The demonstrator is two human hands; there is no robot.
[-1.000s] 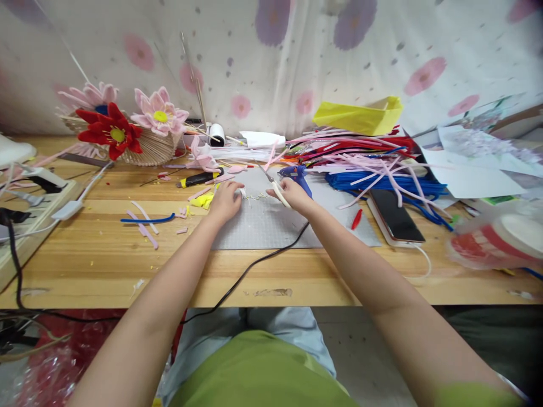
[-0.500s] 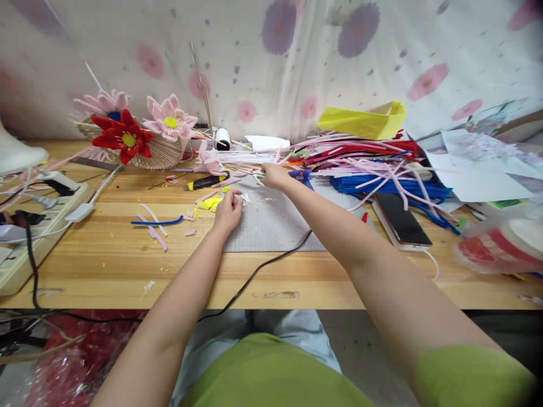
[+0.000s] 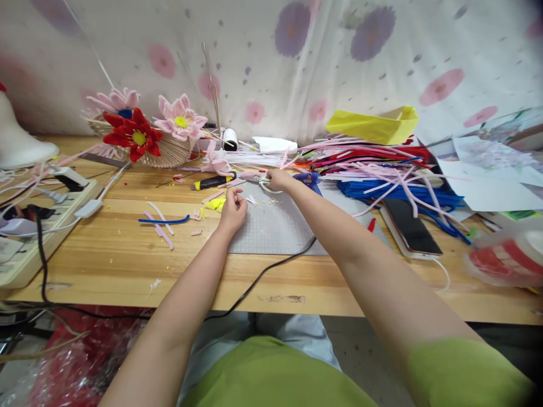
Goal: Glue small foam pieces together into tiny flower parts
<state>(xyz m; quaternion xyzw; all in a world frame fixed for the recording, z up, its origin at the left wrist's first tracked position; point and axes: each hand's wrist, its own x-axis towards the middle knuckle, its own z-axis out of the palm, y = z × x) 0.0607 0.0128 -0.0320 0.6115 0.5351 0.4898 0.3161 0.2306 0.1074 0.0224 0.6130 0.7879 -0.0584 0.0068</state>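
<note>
My right hand (image 3: 279, 180) reaches to the far edge of the grey cutting mat (image 3: 275, 232) and grips white-handled scissors (image 3: 266, 185), which lie low over the mat. Just behind that hand is a blue glue gun (image 3: 313, 181). My left hand (image 3: 234, 208) rests on the mat's left edge with its fingertips pinched together. I cannot make out anything between them. Small white scraps (image 3: 251, 200) lie on the mat between the two hands. Yellow scraps (image 3: 216, 203) sit just left of my left hand.
A heap of pink, red and blue pipe cleaners (image 3: 382, 167) fills the right back, with a phone (image 3: 409, 226) in front. Fabric flowers (image 3: 136, 135) sit on a basket (image 3: 169, 154) at back left. A power strip (image 3: 25, 249) lies left; a black cable (image 3: 263, 271) crosses the table's front edge.
My right hand moved forward and left with the scissors, from mid-mat to the mat's far edge. My left hand drew back slightly, leaving the white scraps.
</note>
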